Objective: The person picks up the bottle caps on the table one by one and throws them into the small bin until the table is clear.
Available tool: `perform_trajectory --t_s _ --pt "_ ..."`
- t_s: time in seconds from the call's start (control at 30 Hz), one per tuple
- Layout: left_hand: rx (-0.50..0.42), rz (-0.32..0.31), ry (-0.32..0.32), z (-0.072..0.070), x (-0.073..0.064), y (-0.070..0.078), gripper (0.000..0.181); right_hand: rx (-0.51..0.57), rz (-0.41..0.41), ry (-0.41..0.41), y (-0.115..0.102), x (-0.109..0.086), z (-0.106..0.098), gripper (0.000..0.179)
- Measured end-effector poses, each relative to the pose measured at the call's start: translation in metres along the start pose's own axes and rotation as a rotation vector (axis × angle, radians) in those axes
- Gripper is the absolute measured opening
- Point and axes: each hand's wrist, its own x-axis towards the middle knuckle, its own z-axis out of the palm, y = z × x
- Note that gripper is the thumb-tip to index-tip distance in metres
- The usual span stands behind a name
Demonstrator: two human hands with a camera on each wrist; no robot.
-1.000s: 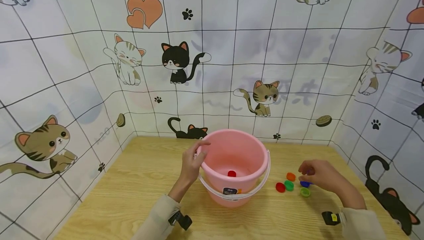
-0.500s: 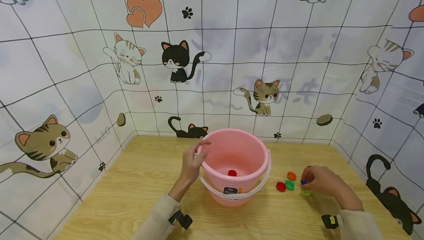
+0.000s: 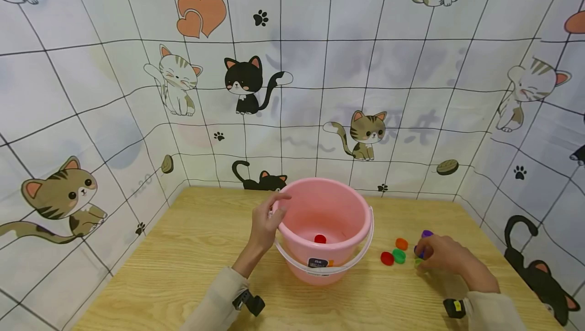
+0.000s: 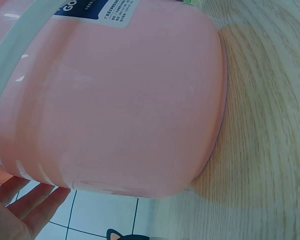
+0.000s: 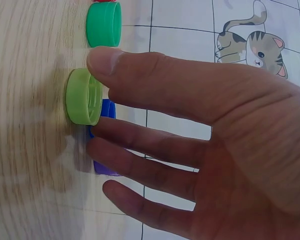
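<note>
A pink bucket [image 3: 320,219] with a white handle stands on the table, a red cap [image 3: 320,239] lying inside it. My left hand [image 3: 266,222] grips the bucket's left rim; in the left wrist view several fingers [image 4: 42,200] lie along its outer wall. To the right of the bucket, my right hand [image 3: 443,255] is low over the plastic caps, fingers spread. Its thumb and index finger are at either side of a light green cap [image 5: 80,97]; whether they touch it I cannot tell. Behind that are a blue cap [image 5: 108,107] and a purple cap [image 5: 104,168], partly hidden.
Red [image 3: 387,258], green [image 3: 399,256] and orange [image 3: 401,243] caps lie between the bucket and my right hand. The wooden table [image 3: 183,250] ends at a cat-print sheet [image 3: 301,67] that hangs behind it and along both sides.
My right hand has come down and slightly toward me, from over the blue cap to the light green one. The purple cap now shows behind it. My left hand stays on the bucket.
</note>
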Motion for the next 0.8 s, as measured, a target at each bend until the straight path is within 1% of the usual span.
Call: perform_trajectory --t_s 0.27,0.43,0.6,0.8 --pt "0.008 -0.002 0.000 -0.0002 -0.0004 -0.0007 0.035 0.017 -0.006 -0.025 0.0011 0.0005 0.0014 0.044" --pt "-0.004 0.000 -0.007 -0.0004 0.0008 -0.0022 0.033 0.007 -0.011 -0.018 0.0025 0.0023 0.0025 0.043" --pt "-0.002 -0.005 -0.006 -0.0006 0.0011 -0.0010 0.033 0.013 -0.036 -0.019 0.0041 0.0037 0.0048 0.040" --pt "-0.007 -0.011 -0.001 0.0005 0.0001 0.0000 0.034 0.030 -0.030 -0.019 0.0042 0.0034 0.0066 0.035"
